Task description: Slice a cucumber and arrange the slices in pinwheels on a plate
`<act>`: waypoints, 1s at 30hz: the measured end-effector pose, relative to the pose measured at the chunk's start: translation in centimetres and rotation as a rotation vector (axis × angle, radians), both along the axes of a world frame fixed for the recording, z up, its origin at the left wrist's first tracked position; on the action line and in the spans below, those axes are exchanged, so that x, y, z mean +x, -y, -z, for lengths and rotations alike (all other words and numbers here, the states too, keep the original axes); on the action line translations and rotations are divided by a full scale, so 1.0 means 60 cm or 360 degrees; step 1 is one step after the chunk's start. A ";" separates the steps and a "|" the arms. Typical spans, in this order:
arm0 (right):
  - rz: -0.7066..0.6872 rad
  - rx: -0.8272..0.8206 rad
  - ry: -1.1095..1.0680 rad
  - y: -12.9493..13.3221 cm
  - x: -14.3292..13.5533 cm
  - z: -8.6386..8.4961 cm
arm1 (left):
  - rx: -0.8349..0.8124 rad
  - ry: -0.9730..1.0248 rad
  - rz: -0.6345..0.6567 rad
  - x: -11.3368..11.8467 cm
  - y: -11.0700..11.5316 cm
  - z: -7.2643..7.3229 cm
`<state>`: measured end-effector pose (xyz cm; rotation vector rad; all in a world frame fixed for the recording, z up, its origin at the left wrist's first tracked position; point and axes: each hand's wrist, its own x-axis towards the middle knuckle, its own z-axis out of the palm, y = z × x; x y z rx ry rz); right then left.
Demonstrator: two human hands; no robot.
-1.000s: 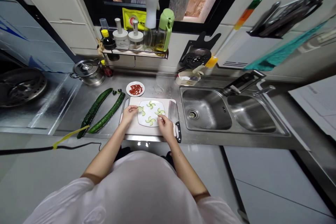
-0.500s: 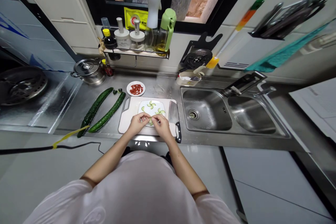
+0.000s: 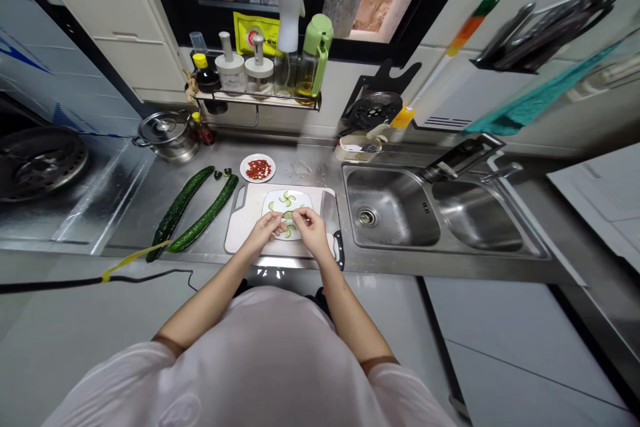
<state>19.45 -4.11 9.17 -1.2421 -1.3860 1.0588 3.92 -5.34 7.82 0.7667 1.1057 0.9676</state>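
Over the square white plate (image 3: 307,203), my right hand (image 3: 312,229) pinches a thin cucumber slice (image 3: 289,215) between thumb and fingers. Close beside it on the left, my left hand (image 3: 266,229) is closed with its fingertips together; what it may hold is too small to make out. Thin cucumber slices (image 3: 287,198) lie on the plate in curved, pinwheel-like groups, partly hidden by my hands. Under the plate is a cutting board (image 3: 243,220). A kitchen knife (image 3: 329,208) rests along the board's right edge, its black handle towards me.
Two whole cucumbers (image 3: 203,221) lie left of the board, with cut end pieces (image 3: 218,175) near them. A small plate of chopped red pieces (image 3: 258,169) stands behind. A lidded pot (image 3: 167,137) is at back left, a double sink (image 3: 395,207) at right, a bottle shelf (image 3: 260,100) above.
My hands have moved slightly apart. A cucumber slice now shows flat at my right fingertips, where before both hands' fingertips met over the plate. The view has shifted a little.
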 end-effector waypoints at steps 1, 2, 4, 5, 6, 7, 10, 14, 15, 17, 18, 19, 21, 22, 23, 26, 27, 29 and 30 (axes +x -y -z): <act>0.0001 0.0006 -0.0021 -0.001 -0.001 -0.003 | -0.0081 0.0119 0.0019 0.001 0.001 -0.003; 0.0001 0.0014 -0.0034 -0.002 -0.002 -0.006 | -0.0176 0.0247 0.0047 0.001 0.001 -0.006; -0.0010 0.0034 -0.0040 -0.002 -0.005 -0.012 | -0.0371 0.0499 0.0114 0.000 0.000 -0.013; -0.0022 0.0047 -0.0035 -0.002 -0.006 -0.015 | -0.0456 0.0604 0.0147 -0.001 -0.001 -0.017; -0.0038 0.0058 -0.0029 -0.001 -0.007 -0.017 | -0.0530 0.0687 0.0182 -0.003 -0.003 -0.021; -0.0054 0.0066 -0.0025 0.000 -0.008 -0.020 | -0.0591 0.0750 0.0218 -0.004 -0.004 -0.025; -0.0101 0.0087 -0.0025 0.003 -0.010 -0.026 | -0.0696 0.0883 0.0300 -0.007 -0.007 -0.035; -0.0146 0.0115 -0.0028 0.006 -0.011 -0.029 | -0.0613 0.0998 0.0228 -0.008 -0.009 -0.042; -0.0152 0.0121 -0.0021 0.006 -0.011 -0.029 | -0.0570 0.0987 0.0195 -0.008 -0.009 -0.043; -0.0156 0.0140 -0.0003 0.007 -0.011 -0.028 | -0.0466 0.0906 0.0139 -0.010 -0.009 -0.047; -0.0155 0.0152 0.0006 0.007 -0.010 -0.028 | -0.0408 0.0840 0.0120 -0.011 -0.008 -0.050; -0.0154 0.0165 0.0014 0.007 -0.010 -0.028 | -0.0345 0.0763 0.0102 -0.012 -0.008 -0.052; -0.0153 0.0186 0.0031 0.007 -0.010 -0.027 | -0.0209 0.0613 0.0071 -0.014 -0.007 -0.056; -0.0152 0.0195 0.0040 0.007 -0.009 -0.027 | -0.0144 0.0550 0.0063 -0.016 -0.006 -0.058; -0.0152 0.0203 0.0049 0.008 -0.010 -0.027 | -0.0081 0.0494 0.0060 -0.017 -0.006 -0.059; -0.0153 0.0219 0.0069 0.009 -0.010 -0.028 | 0.0104 0.0325 0.0067 -0.022 -0.007 -0.059; -0.0154 0.0220 0.0076 0.010 -0.011 -0.029 | 0.0172 0.0260 0.0062 -0.024 -0.008 -0.059; -0.0158 0.0213 0.0089 0.010 -0.011 -0.029 | 0.0315 0.0135 0.0037 -0.027 -0.009 -0.058; -0.0161 0.0209 0.0094 0.011 -0.011 -0.028 | 0.0383 0.0082 0.0026 -0.029 -0.010 -0.058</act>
